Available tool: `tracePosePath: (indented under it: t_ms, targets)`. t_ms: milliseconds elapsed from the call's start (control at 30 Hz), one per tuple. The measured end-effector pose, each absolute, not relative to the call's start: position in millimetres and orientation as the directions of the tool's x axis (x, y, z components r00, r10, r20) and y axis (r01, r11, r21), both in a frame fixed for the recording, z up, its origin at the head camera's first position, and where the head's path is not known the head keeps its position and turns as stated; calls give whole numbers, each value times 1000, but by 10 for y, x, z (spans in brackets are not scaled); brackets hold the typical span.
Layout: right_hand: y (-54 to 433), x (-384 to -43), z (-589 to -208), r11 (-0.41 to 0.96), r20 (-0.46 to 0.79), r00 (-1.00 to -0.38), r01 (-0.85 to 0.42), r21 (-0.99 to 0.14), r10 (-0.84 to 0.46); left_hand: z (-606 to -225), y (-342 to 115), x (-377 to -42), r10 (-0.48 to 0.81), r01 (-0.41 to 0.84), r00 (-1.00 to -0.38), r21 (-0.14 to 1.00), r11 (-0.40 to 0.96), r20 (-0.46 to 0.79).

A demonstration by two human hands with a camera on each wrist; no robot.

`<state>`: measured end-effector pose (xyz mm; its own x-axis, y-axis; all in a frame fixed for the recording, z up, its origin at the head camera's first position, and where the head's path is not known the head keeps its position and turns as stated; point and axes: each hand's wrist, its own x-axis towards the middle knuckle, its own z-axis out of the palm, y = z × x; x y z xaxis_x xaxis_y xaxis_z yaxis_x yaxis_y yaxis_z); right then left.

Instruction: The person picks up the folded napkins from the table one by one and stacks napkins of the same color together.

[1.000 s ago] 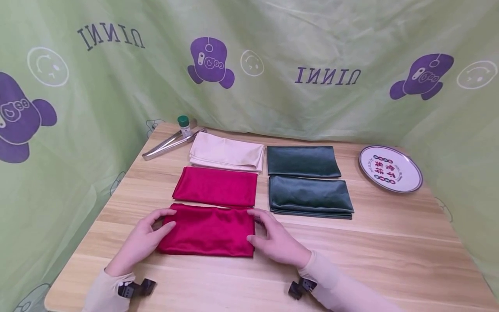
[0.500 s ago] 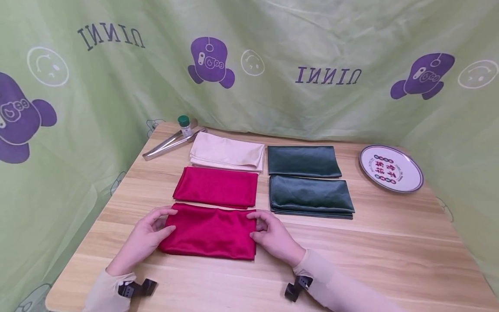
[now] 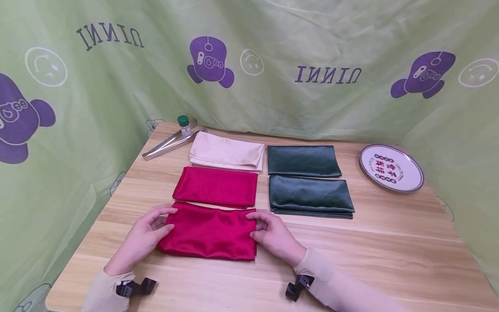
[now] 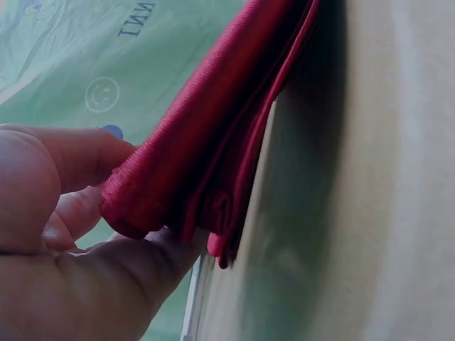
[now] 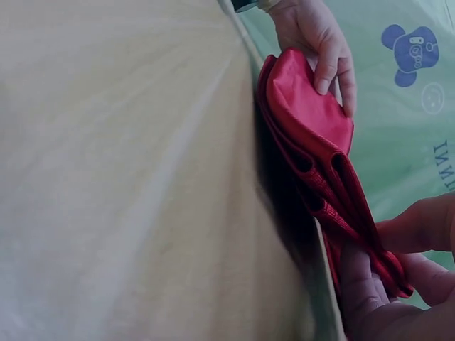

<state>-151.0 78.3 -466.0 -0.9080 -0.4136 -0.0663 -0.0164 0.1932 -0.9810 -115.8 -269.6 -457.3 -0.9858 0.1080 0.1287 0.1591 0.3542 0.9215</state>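
Observation:
A folded red satin cloth (image 3: 210, 234) lies at the near side of the table in the head view. My left hand (image 3: 145, 234) pinches its left end, with fingers at the far left corner and thumb on the left edge. Across from it, my right hand (image 3: 274, 234) grips the right end between thumb and fingers. The left wrist view shows several layers of the red cloth (image 4: 206, 142) between thumb and fingertips. In the right wrist view the folded layers of the red cloth (image 5: 313, 121) stand slightly apart, and both hands hold its ends.
Just beyond lies another folded red cloth (image 3: 216, 186), then a folded pale pink cloth (image 3: 228, 151). Two folded dark green cloths (image 3: 304, 161) (image 3: 312, 195) lie to the right. Metal tongs (image 3: 167, 146) and a green-capped bottle (image 3: 184, 125) are back left; a white plate (image 3: 391, 169) is far right.
The right hand has closed its fingers around the cloth's right end, which has shifted slightly toward the front. The left hand has stayed almost in place.

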Motion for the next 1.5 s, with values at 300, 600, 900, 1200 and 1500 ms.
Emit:
tracePosePath:
  t_ms: [300,600,900,1200,1500]
  targets:
    - [842,-1563,-4534,158,-71,-920,10,-987,-386,-4457,-2684,-1227,104,176,-984,912,372,148]
    - [861,-1700,-4485,169,-100,-938,45,-985,-333,-4393,-2695,-1395,80,114,-993,917,383,90]
    - [752,-1940,-4421,175,-92,-958,45,-984,-270,-4339,-2747,-1653,49,36,-999,919,392,18]
    - [653,-2254,-4414,213,-55,-971,4,-977,-233,-4310,-2783,-1923,28,0,-1000,920,392,-12]
    - [620,-2489,-4401,218,-71,-980,29,-976,-188,-4328,-2749,-2194,1,-33,-999,902,431,-37]
